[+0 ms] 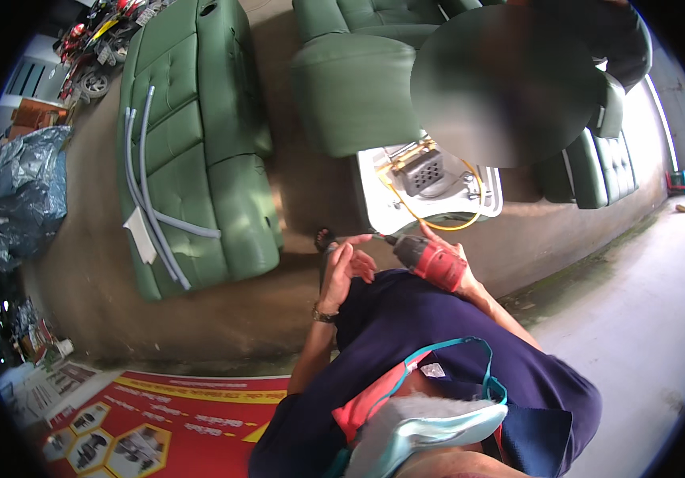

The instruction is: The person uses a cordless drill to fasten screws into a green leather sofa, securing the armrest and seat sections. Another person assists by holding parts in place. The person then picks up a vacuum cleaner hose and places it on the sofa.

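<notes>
My right hand (460, 269) is wrapped round a red and black power drill (428, 260), whose nose points left. My left hand (348, 271) is just left of the drill's tip, its fingers apart and one stretched toward the bit. Any small piece at that fingertip is too small to make out. Beyond the drill lies a white basin-like shell (370, 191) with metal fittings, a dark perforated block (422, 173) and a yellow hose (479, 195) looping over its near side.
A long green padded seat (235, 199) stands at the left, with grey tubes (145, 171) lying on it. More green padded furniture (350, 92) stands ahead. Motorbikes (95, 76) and a plastic-wrapped bundle (30, 191) are far left. A red printed banner (207, 414) lies lower left.
</notes>
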`<state>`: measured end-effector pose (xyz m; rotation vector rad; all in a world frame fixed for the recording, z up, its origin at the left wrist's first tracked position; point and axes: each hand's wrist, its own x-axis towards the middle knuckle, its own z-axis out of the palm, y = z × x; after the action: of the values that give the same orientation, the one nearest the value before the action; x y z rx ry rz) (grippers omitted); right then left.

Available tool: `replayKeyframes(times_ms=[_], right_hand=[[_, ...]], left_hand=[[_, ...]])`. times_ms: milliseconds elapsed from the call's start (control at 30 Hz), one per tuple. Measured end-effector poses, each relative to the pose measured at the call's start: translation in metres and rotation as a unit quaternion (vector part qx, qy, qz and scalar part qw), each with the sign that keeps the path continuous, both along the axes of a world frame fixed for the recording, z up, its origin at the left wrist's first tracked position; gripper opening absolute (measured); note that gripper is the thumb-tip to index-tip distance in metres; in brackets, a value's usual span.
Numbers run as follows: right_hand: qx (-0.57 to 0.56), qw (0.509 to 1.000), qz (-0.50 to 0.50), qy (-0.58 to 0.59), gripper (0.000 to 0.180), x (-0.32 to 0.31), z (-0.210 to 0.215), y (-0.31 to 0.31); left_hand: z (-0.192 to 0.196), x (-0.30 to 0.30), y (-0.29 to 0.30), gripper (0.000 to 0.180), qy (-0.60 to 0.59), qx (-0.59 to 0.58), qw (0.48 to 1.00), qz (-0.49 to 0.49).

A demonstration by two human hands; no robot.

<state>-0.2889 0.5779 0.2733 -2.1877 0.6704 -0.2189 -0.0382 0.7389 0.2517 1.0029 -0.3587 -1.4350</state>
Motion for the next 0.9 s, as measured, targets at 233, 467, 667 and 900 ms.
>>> replayKeyframes(times_ms=[233, 467, 667, 900], right_hand=[[0.055, 0.979, 0.098, -0.172, 0.055, 0.223, 0.105, 0.015], [0.391, 0.909, -0.005, -0.146, 0.041, 0.292, 0.293, -0.053], [0.332, 0.887, -0.049, -0.317, 0.040, 0.312, 0.384, -0.163], [0.091, 0.944, -0.171, -0.268, 0.036, 0.302, 0.403, -0.285]], left_hand=[[0.118, 0.141, 0.001, 0.075, 0.067, -0.146, 0.980, 0.118], [0.240, 0.240, -0.109, 0.057, -0.060, -0.238, 0.965, 0.093], [0.343, 0.286, -0.307, 0.031, 0.131, -0.399, 0.897, -0.138], [0.376, 0.268, -0.480, 0.024, 0.127, -0.386, 0.881, -0.242]])
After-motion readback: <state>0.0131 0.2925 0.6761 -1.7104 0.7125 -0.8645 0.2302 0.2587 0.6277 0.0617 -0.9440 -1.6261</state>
